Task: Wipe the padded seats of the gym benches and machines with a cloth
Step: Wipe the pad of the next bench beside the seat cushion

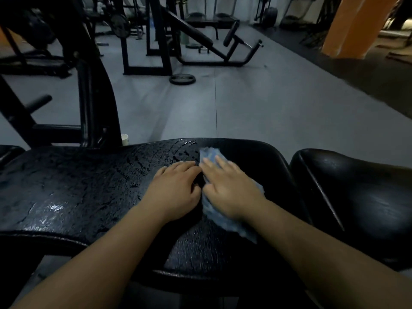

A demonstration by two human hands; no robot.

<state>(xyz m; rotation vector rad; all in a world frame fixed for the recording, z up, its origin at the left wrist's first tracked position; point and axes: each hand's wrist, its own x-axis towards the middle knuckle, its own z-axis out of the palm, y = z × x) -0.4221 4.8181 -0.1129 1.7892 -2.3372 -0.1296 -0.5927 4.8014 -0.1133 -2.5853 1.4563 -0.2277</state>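
Note:
A long black padded bench seat (78, 186) with cracked, worn vinyl stretches across the foreground. A blue cloth (223, 219) lies on its right half. My right hand (229, 186) presses flat on the cloth, fingers spread and pointing away from me. My left hand (176, 188) rests palm down on the bare pad just left of the cloth, fingers slightly curled, touching the right hand's side. A second black padded seat (356, 197), smoother and shiny, sits to the right, separated from the bench by a narrow gap.
A black steel machine frame (89, 97) rises behind the bench at left. Farther back stand an incline bench (200, 34) and racks. A weight plate (182, 79) lies on the grey rubber floor (267, 108). An orange pillar (352, 25) stands at the far right.

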